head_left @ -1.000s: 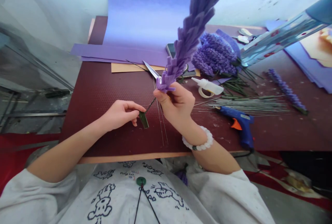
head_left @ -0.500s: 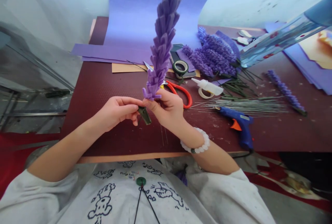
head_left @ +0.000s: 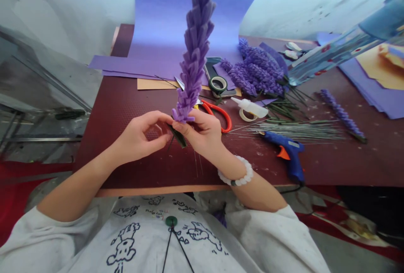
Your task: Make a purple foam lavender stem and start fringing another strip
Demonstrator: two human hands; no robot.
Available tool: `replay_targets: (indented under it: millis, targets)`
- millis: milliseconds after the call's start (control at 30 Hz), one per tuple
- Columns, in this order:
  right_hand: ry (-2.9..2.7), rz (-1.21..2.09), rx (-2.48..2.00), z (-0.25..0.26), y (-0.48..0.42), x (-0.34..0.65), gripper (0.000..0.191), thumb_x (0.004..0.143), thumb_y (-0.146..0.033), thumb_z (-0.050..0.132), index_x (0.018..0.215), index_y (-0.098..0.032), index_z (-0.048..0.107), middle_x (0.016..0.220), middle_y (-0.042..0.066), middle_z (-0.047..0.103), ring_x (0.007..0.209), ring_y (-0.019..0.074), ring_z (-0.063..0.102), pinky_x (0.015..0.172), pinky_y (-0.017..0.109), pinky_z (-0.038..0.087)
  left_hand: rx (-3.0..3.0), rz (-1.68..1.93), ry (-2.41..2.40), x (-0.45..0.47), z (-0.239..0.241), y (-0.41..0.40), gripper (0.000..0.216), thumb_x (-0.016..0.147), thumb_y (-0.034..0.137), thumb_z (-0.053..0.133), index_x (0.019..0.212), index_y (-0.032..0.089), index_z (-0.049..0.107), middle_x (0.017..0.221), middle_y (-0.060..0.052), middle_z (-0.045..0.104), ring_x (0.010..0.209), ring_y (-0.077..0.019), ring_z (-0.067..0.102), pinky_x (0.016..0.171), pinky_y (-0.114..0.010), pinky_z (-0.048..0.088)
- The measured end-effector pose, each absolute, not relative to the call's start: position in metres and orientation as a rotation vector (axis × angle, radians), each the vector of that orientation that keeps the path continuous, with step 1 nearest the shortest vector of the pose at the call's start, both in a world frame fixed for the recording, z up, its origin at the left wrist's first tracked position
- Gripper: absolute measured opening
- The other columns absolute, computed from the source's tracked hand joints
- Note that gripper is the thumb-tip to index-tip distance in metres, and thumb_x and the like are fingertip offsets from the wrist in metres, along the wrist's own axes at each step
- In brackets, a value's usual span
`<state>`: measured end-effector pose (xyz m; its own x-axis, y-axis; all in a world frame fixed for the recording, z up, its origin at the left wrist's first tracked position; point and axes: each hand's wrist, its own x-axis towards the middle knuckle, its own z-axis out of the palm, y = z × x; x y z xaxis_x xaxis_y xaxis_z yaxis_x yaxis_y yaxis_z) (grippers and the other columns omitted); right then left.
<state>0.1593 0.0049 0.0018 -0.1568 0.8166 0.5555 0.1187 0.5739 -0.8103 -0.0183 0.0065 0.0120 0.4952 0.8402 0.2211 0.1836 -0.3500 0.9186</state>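
An artificial lavender stalk (head_left: pixel 194 49), purple and layered like felt, stands nearly upright with a slight lean to the right. My right hand (head_left: pixel 203 132) is closed in a pinch around its base. A short dark green strip (head_left: pixel 178 136), which looks like floral tape, hangs below the lowest petals beside my right thumb. Thin wires hang under that hand. My left hand (head_left: pixel 143 136) is just left of the strip, thumb and index finger apart. Its index fingertip is at the strip's upper end; whether it touches is unclear.
Red-handled scissors (head_left: pixel 222 117) lie behind my right hand, near a green tape roll (head_left: pixel 218 84) and a glue bottle (head_left: pixel 252 107). To the right are wires (head_left: pixel 303 130), a blue glue gun (head_left: pixel 292 153), a lavender pile (head_left: pixel 260 68), a single stalk (head_left: pixel 342 113) and a transparent tube (head_left: pixel 334 54).
My left thumb has come away from the green strip and the fingers have spread. The lavender stalk sits slightly lower and further left in view, still in my right hand.
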Motion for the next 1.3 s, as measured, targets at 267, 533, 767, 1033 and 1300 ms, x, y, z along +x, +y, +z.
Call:
replay_targets:
  millis: [267, 533, 767, 1033, 1300]
  targets:
    - [-1.631, 0.790, -0.813, 0.001, 0.005, 0.159, 0.014, 0.082, -0.030, 0.063, 0.076, -0.018, 0.064, 0.066, -0.002, 0.062, 0.061, 0.0081, 0.052, 0.058, 0.021, 0.043, 2.758, 1.325, 0.928, -0.024, 0.009, 0.008, 0.013, 0.081, 0.019, 0.066, 0.093, 0.022, 0.067, 0.071, 0.001, 0.055, 0.062, -0.0081, 0.052, 0.055, -0.019, 0.044]
    - [-1.596, 0.870, -0.877, 0.002, 0.008, 0.159, 0.030, 0.081, -0.045, 0.061, 0.067, -0.018, 0.059, 0.061, -0.003, 0.056, 0.056, 0.0077, 0.048, 0.054, 0.022, 0.041, 2.937, 1.152, 0.940, -0.025, 0.010, 0.004, 0.011, 0.085, 0.026, 0.061, 0.093, 0.024, 0.068, 0.074, -0.001, 0.065, 0.063, -0.0098, 0.059, 0.062, -0.022, 0.048]
    - [-1.610, 0.879, -0.807, 0.003, 0.006, 0.159, 0.021, 0.081, -0.037, 0.064, 0.072, -0.017, 0.065, 0.066, -0.001, 0.063, 0.061, 0.0087, 0.054, 0.058, 0.022, 0.044, 2.779, 1.112, 0.987, -0.028, 0.004, 0.007, 0.011, 0.087, 0.025, 0.056, 0.091, 0.024, 0.067, 0.073, -0.001, 0.067, 0.062, -0.0105, 0.061, 0.065, -0.023, 0.048]
    - [-1.603, 0.971, -0.787, 0.006, 0.006, 0.161, 0.024, 0.078, -0.041, 0.067, 0.073, -0.018, 0.069, 0.069, -0.001, 0.067, 0.063, 0.0094, 0.057, 0.060, 0.024, 0.046, 2.604, 1.093, 1.139, -0.021, -0.010, 0.006, 0.021, 0.088, 0.027, 0.048, 0.087, 0.023, 0.069, 0.070, -0.004, 0.067, 0.066, -0.0127, 0.062, 0.066, -0.024, 0.049]
    - [-1.503, 1.183, -0.811, 0.003, 0.013, 0.166, 0.020, 0.072, -0.039, 0.073, 0.074, -0.019, 0.074, 0.062, -0.002, 0.064, 0.054, 0.0067, 0.051, 0.050, 0.021, 0.043, 2.732, 1.231, 0.899, -0.019, -0.007, 0.006, 0.020, 0.079, 0.027, 0.064, 0.098, 0.022, 0.067, 0.078, -0.003, 0.068, 0.068, -0.0125, 0.062, 0.064, -0.022, 0.046]
